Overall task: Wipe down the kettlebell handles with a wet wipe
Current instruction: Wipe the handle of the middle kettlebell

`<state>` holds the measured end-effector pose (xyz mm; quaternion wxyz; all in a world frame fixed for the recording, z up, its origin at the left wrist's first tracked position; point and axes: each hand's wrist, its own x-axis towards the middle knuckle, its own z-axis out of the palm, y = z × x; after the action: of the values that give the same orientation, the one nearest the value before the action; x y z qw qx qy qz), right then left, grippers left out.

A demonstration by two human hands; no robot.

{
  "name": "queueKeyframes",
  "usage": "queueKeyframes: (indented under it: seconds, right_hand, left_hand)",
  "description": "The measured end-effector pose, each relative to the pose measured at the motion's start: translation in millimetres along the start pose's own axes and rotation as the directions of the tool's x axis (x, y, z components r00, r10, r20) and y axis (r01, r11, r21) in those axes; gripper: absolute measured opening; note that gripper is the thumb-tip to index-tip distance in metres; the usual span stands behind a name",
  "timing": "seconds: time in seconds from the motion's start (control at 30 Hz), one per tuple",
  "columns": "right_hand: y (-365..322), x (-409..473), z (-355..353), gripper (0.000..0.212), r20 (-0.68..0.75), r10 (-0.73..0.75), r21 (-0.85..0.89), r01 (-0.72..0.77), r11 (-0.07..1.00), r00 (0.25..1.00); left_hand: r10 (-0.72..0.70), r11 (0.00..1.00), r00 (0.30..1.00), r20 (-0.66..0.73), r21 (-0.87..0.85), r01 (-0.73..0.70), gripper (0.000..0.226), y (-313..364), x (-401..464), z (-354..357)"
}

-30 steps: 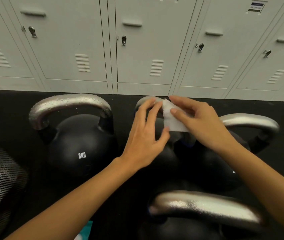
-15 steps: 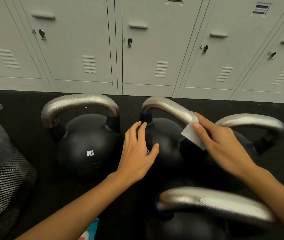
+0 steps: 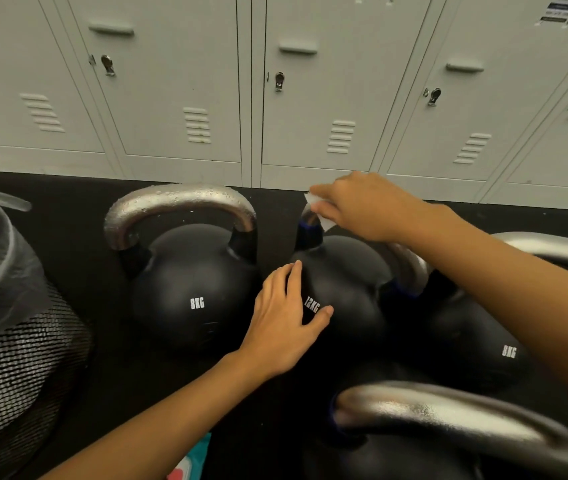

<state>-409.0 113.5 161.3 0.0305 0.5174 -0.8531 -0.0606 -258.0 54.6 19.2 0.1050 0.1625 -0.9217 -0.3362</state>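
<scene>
Moved: right hand (image 3: 362, 206) has slid the wet wipe (image 3: 320, 211) up the 12KG kettlebell (image 3: 344, 292) handle's left end.
Right fingers: pinching the wipe.
Left hand (image 3: 286, 327): fingers released, flat on that bell.

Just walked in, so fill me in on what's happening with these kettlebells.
A person is wiping kettlebell handles in front of grey lockers. The right hand presses a white wet wipe on the handle of the 12KG kettlebell, while the left hand rests flat on its body to steady it. The 8KG kettlebell beside it has droplets on its handle.
</scene>
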Motion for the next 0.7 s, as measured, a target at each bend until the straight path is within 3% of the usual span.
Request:
queueKeyframes:
  seconds: [0.13,0.3,0.47,0.7]
  right_hand:
    - [6.1,13.6,-3.9,0.048,0.091,0.067,0.284,-0.091,0.955,0.994]
    - [17.3,-5.7,-2.5,0.05,0.116,0.163,0.444,-0.198,0.874,0.98]
    - [35.1,-41.2,11.8,0.059,0.157,0.244,0.632,-0.288,0.72,0.957]
    - [37.6,-105.7,39.4,0.034,-0.017,0.218,0.739,-0.135,0.661,0.976]
  left_hand:
    - [0.005,0.999,1.0,0.025,0.034,-0.006,0.083,0.1,-1.3,-0.7]
    - [0.003,0.998,0.998,0.056,0.067,-0.007,0.082,1.3,-1.4,-3.5]
    - [-0.005,0.996,0.998,0.065,0.089,-0.001,0.082,1.3,-0.3,-3.0]
    - [-0.045,0.984,0.994,0.096,0.175,0.027,0.082,2.8,1.9,-6.1]
